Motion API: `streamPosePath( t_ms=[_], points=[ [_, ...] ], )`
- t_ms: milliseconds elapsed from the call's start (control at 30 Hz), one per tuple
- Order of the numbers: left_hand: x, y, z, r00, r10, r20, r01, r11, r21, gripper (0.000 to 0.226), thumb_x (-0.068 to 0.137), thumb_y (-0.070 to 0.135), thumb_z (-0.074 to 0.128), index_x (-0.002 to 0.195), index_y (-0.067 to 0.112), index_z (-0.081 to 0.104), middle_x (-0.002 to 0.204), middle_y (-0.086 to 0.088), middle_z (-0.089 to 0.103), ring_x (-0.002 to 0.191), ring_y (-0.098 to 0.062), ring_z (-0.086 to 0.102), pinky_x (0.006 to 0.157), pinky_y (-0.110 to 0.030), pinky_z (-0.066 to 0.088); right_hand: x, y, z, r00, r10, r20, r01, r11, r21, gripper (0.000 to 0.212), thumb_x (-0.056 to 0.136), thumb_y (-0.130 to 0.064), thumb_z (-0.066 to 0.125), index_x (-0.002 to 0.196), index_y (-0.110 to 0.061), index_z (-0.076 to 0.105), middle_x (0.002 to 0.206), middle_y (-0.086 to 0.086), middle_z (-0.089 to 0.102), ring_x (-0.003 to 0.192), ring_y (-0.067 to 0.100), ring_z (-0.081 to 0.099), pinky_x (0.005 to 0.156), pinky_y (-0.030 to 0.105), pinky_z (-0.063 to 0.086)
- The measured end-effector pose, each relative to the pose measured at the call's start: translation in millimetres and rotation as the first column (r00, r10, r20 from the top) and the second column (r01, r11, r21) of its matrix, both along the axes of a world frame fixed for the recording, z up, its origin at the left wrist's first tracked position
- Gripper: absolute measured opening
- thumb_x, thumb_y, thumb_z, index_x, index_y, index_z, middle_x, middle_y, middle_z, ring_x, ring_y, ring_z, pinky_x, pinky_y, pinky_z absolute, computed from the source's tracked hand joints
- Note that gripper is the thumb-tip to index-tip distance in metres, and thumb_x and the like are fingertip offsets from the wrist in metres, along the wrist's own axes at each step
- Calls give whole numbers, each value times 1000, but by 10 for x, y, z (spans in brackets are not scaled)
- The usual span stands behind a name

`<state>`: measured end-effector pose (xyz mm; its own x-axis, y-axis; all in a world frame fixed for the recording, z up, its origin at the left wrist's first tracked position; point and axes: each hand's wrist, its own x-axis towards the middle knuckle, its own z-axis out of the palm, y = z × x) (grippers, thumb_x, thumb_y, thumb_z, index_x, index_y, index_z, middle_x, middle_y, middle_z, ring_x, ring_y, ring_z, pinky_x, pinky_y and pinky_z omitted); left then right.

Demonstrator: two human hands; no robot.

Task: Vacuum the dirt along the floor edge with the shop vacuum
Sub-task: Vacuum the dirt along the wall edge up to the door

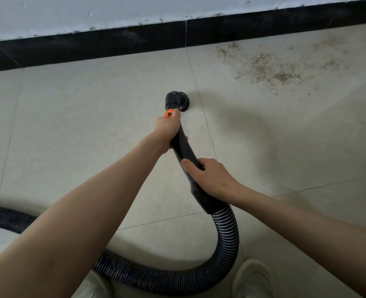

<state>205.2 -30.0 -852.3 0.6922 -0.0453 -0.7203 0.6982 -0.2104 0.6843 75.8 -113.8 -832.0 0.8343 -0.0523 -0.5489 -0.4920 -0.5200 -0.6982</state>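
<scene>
A black vacuum wand with an orange ring ends in a round brush nozzle that rests on the pale tiled floor. My left hand grips the wand just behind the orange ring. My right hand grips the wand lower down, near where the ribbed hose joins it. A patch of brown dirt lies on the floor to the right of the nozzle, close to the black baseboard. The nozzle is apart from the dirt.
The ribbed hose loops behind my arms and runs off at the left. A pale shoe shows at the bottom right. The grey-white wall rises above the baseboard. Tile joints cross the floor.
</scene>
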Motion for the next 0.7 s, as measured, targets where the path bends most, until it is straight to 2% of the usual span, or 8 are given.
streamPosePath(
  t_ms=[167, 233, 300, 367, 467, 533, 600, 700],
  points=[
    [3, -242, 47, 991, -131, -6, 131, 991, 4, 42, 97, 36, 43, 123, 3, 38, 92, -12, 52, 61, -23, 60, 57, -32, 53, -37, -131, -44, 994, -105, -23, 106, 993, 60, 39, 95, -46, 44, 71, -16, 48, 76, 6, 65, 64, 16, 57, 59, 26, 44],
    [-19, -230, 47, 990, -138, -7, 138, 990, 18, 41, 97, 35, 42, 122, 3, 39, 90, -12, 52, 61, -23, 60, 56, -31, 53, -43, -125, -61, 995, -87, -58, 91, 993, 81, 36, 95, -44, 45, 73, -16, 48, 76, 6, 64, 64, 16, 56, 60, 26, 44],
    [-53, -152, 33, 992, -126, -9, 127, 991, 36, 39, 97, 35, 42, 119, 3, 40, 89, -12, 52, 62, -23, 60, 57, -33, 54, -50, -99, -69, 994, -34, -102, 47, 991, 128, 34, 94, -44, 45, 77, -15, 50, 82, 11, 67, 69, 20, 59, 68, 32, 50],
    [-111, -20, -5, 995, -96, -21, 97, 994, 49, 38, 97, 36, 42, 114, 2, 42, 88, -13, 53, 68, -25, 60, 65, -37, 55, -73, -56, -60, 989, 12, -147, 25, 968, 248, 35, 96, -45, 44, 85, -12, 52, 84, 16, 70, 68, 22, 62, 75, 35, 54],
    [-241, 198, -58, 995, -99, -29, 101, 989, 111, 30, 95, 35, 41, 95, 7, 49, 91, -10, 56, 86, -26, 59, 78, -38, 53, -123, 34, -30, 974, 57, -219, 45, 900, 433, 36, 100, -42, 42, 90, -9, 51, 75, 13, 68, 58, 20, 63, 64, 28, 54],
    [-340, 308, -67, 992, -123, -37, 127, 984, 129, 25, 94, 34, 41, 90, 10, 48, 93, -9, 58, 91, -24, 59, 77, -36, 52, -146, 93, -35, 961, 78, -266, 64, 872, 486, 36, 100, -42, 42, 93, -7, 50, 74, 12, 67, 60, 23, 64, 62, 29, 55],
    [-440, 364, -71, 982, -176, -73, 184, 977, 109, 24, 93, 33, 41, 91, 10, 50, 96, -10, 59, 89, -24, 60, 77, -36, 53, -165, 100, -50, 940, 101, -327, 87, 853, 514, 37, 100, -40, 43, 97, -4, 51, 76, 13, 67, 65, 26, 64, 67, 34, 57],
    [-598, 368, -48, 948, -285, -141, 297, 952, 76, 26, 93, 36, 42, 89, 11, 50, 86, -8, 61, 71, -20, 61, 58, -28, 51, -234, 21, -56, 902, 168, -397, 76, 844, 531, 34, 99, -35, 47, 97, -2, 53, 79, 14, 67, 70, 28, 65, 74, 38, 56]
  ],
)
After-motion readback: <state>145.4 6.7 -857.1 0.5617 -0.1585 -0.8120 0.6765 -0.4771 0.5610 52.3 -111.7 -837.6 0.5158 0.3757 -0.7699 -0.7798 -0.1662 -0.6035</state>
